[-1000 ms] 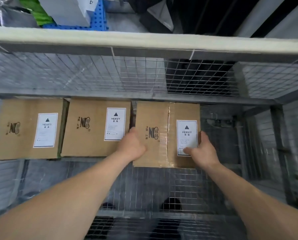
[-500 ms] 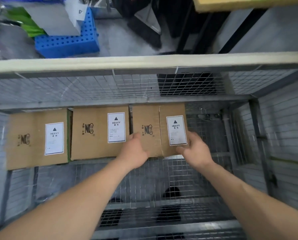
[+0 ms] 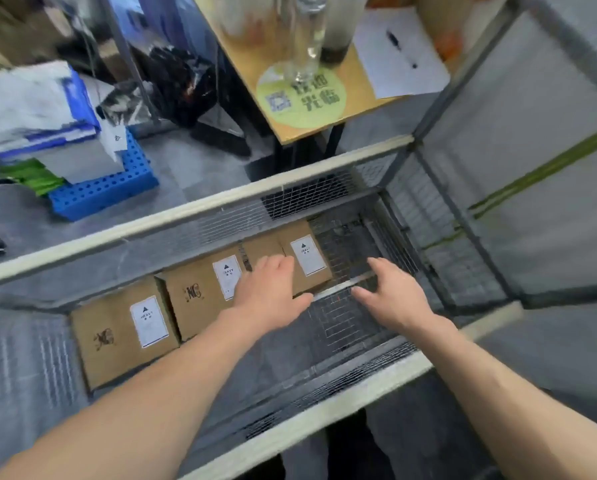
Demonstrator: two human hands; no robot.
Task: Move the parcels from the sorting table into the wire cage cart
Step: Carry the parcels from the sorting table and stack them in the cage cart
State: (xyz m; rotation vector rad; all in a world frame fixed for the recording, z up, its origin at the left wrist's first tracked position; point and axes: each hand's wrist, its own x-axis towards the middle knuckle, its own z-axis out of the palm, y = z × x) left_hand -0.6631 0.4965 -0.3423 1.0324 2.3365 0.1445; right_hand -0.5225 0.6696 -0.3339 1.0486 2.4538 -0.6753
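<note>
The left hand (image 3: 271, 289) and right hand (image 3: 394, 296) have released the rightmost parcel (image 3: 307, 259) of three, both spread wide, empty.

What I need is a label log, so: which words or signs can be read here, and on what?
"HEAVY": white label on the middle brown cardboard box.
"欢迎光临": round green sticker on the wooden table.
Too blurred: left box's label, right box's label, black box logo, all small print.
</note>
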